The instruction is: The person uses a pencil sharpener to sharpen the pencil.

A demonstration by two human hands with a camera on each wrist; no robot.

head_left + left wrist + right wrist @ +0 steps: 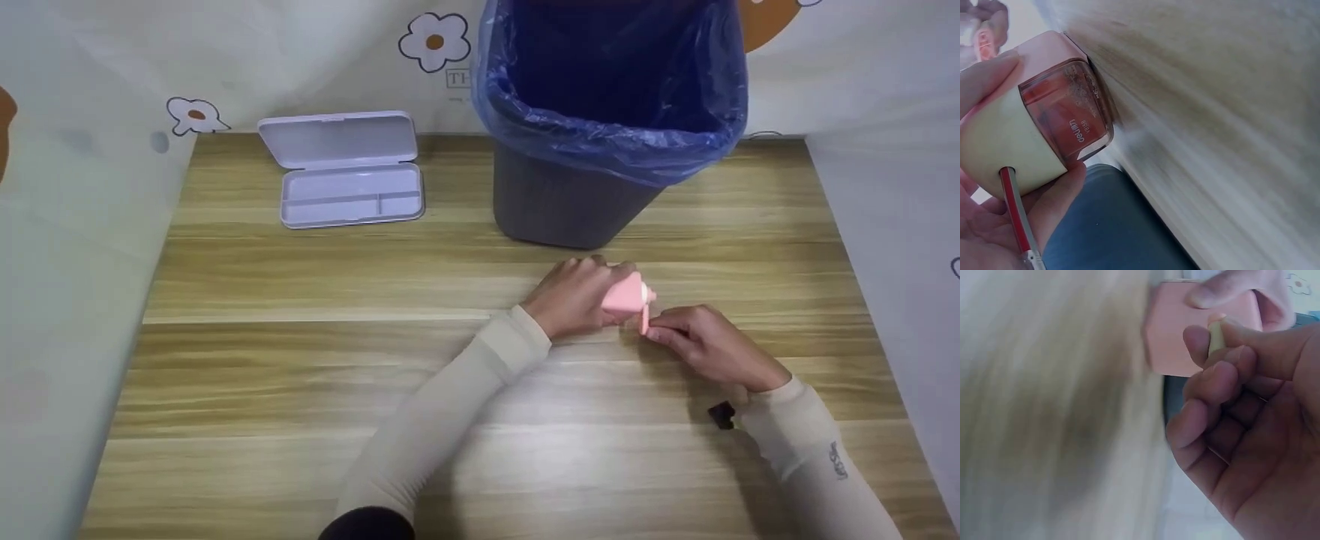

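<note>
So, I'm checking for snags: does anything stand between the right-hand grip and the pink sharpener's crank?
Nothing visible does: the right-hand grip pinches the crank by its knob, while the left-hand grip holds the pink sharpener by its body.

- Wearing a long, cream left sleeve [427, 420], with black cloth [367, 525] at the near end.
- Wearing a cream right sleeve [810, 431], with small dark letters [838, 460].
- Showing a black bit [721, 415] beside it.
</note>
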